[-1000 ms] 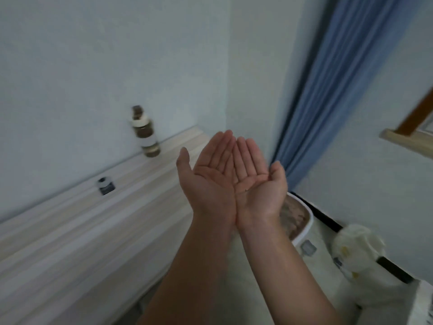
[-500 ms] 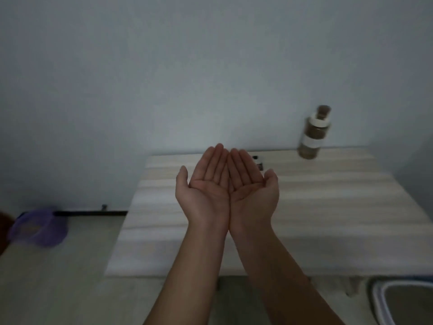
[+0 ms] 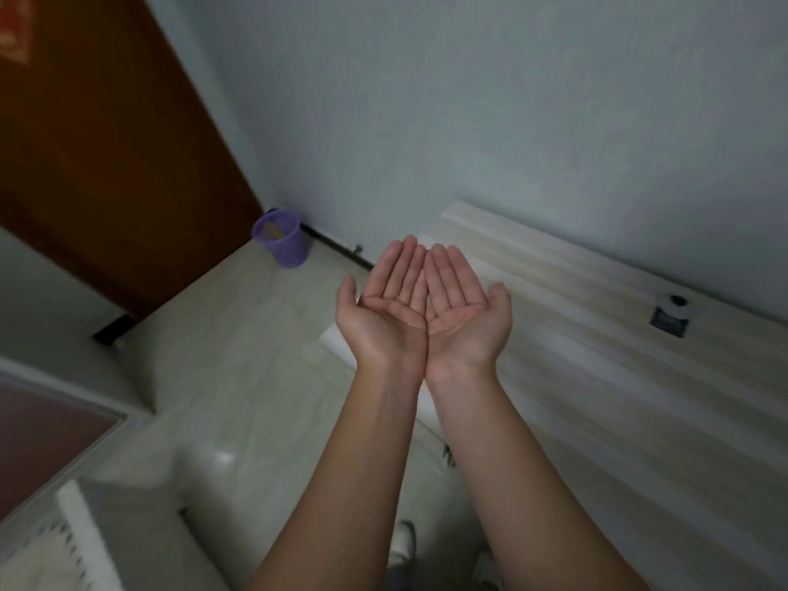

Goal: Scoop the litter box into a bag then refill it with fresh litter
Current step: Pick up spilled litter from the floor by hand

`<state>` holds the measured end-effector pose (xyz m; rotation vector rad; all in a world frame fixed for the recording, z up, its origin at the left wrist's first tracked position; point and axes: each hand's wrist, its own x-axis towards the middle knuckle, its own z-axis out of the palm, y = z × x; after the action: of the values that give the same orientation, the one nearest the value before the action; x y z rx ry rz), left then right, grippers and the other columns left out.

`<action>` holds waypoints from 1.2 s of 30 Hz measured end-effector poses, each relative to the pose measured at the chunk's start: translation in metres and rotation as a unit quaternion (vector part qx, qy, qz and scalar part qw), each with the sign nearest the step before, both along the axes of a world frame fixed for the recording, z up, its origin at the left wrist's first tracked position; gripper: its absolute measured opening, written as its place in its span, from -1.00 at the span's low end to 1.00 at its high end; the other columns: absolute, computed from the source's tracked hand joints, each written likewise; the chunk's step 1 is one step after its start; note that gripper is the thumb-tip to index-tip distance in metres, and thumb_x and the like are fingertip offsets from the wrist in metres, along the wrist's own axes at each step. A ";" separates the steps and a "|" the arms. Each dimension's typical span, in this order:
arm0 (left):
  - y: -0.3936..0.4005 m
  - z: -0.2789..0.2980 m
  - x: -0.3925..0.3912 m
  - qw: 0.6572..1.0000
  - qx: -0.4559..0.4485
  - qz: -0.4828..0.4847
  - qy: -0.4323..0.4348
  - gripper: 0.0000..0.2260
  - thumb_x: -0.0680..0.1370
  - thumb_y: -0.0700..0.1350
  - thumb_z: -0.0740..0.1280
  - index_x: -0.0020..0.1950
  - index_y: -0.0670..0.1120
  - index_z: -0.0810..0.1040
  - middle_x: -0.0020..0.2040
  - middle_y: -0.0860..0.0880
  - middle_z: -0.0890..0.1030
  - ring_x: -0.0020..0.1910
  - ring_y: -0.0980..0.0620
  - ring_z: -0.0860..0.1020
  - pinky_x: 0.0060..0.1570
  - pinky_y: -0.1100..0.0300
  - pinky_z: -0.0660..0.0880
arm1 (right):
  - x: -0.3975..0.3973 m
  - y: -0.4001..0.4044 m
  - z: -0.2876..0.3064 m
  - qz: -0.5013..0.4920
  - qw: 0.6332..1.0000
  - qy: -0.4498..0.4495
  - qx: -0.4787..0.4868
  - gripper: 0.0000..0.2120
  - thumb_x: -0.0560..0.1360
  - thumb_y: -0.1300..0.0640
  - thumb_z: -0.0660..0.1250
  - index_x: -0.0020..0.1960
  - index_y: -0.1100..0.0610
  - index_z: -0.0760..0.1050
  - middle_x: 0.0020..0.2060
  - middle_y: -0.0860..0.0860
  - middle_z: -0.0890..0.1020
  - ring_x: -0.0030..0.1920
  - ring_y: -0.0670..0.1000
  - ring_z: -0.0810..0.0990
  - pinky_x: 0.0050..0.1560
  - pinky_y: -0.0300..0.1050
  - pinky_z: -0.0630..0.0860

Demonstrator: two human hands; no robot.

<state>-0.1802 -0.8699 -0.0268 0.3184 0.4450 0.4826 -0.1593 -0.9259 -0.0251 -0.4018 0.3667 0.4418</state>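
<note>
Both palms up, side by side at centre frame. Left hand (image 3: 390, 317) and right hand (image 3: 462, 311) touch along their inner edges, fingers straight, holding nothing. Purple bin (image 3: 282, 237) at 10 o'clock, by the brown door (image 3: 102, 142). Pale table (image 3: 618, 334) at 3 o'clock, against the wall. Litter box, bag, scoop: none in view. Judgement: scooping not begun; the whole task remains, refill included.
</note>
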 end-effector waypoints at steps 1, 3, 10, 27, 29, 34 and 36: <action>0.004 -0.007 -0.004 1.000 -0.002 0.018 0.006 -0.45 0.65 0.10 0.02 0.23 -0.32 0.55 0.18 -0.26 0.63 0.23 -0.17 0.59 0.39 0.01 0.39 | -0.003 0.006 -0.006 0.018 1.000 0.007 -0.003 -0.42 0.64 -0.09 -0.08 0.17 0.30 0.55 0.06 0.18 0.68 0.13 0.08 0.65 0.29 -0.05 0.47; 0.012 -0.019 -0.018 0.998 -0.007 0.052 0.023 -0.45 0.65 0.10 0.02 0.22 -0.32 0.56 0.18 -0.26 0.63 0.22 -0.16 0.59 0.39 0.01 0.39 | -0.012 0.015 -0.018 0.051 0.998 0.021 -0.017 -0.41 0.64 -0.10 -0.08 0.17 0.29 0.55 0.07 0.17 0.68 0.13 0.07 0.64 0.29 -0.05 0.47; 0.040 -0.025 -0.077 0.987 -0.028 0.159 0.028 -0.46 0.65 0.10 0.03 0.22 -0.31 0.55 0.16 -0.25 0.64 0.22 -0.16 0.59 0.38 0.01 0.40 | -0.059 0.052 -0.026 0.163 0.986 0.019 -0.041 -0.41 0.64 -0.12 -0.09 0.15 0.28 0.56 0.01 0.14 0.70 0.04 0.03 0.68 0.16 -0.09 0.52; 0.228 0.026 -0.192 0.960 -0.037 0.273 -0.054 -0.56 0.68 -0.04 0.00 0.30 -0.29 0.51 0.16 -0.23 0.65 0.21 -0.14 0.61 0.35 0.02 0.43 | -0.168 0.249 0.034 0.274 0.957 -0.082 -0.047 -0.42 0.66 -0.08 -0.10 0.15 0.29 0.55 0.02 0.15 0.70 0.08 0.05 0.67 0.20 -0.08 0.51; 0.252 0.030 -0.202 0.958 -0.031 0.280 -0.062 -0.56 0.69 -0.04 0.01 0.30 -0.29 0.51 0.17 -0.23 0.65 0.21 -0.14 0.60 0.36 0.01 0.42 | -0.178 0.272 0.038 0.282 0.954 -0.092 -0.041 -0.43 0.66 -0.07 -0.10 0.15 0.29 0.55 0.02 0.15 0.70 0.09 0.05 0.66 0.23 -0.07 0.49; 0.299 0.032 -0.222 0.955 -0.017 0.289 -0.059 -0.56 0.69 -0.03 0.00 0.25 -0.27 0.55 0.17 -0.22 0.65 0.23 -0.14 0.59 0.39 0.00 0.39 | -0.198 0.321 0.038 0.297 0.949 -0.099 -0.037 -0.44 0.66 -0.07 -0.10 0.19 0.28 0.54 0.04 0.14 0.69 0.09 0.04 0.67 0.22 -0.07 0.49; 0.317 0.029 -0.224 0.953 -0.018 0.296 -0.056 -0.55 0.69 -0.02 0.00 0.25 -0.27 0.55 0.17 -0.22 0.65 0.23 -0.14 0.59 0.40 0.00 0.38 | -0.199 0.340 0.035 0.304 0.947 -0.095 -0.040 -0.44 0.66 -0.08 -0.10 0.18 0.28 0.54 0.03 0.14 0.69 0.08 0.03 0.67 0.19 -0.08 0.50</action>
<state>-0.4045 -0.5527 0.0024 0.1138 0.4357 1.0721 -0.3587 -0.5863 0.0102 -0.6343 0.0635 0.9853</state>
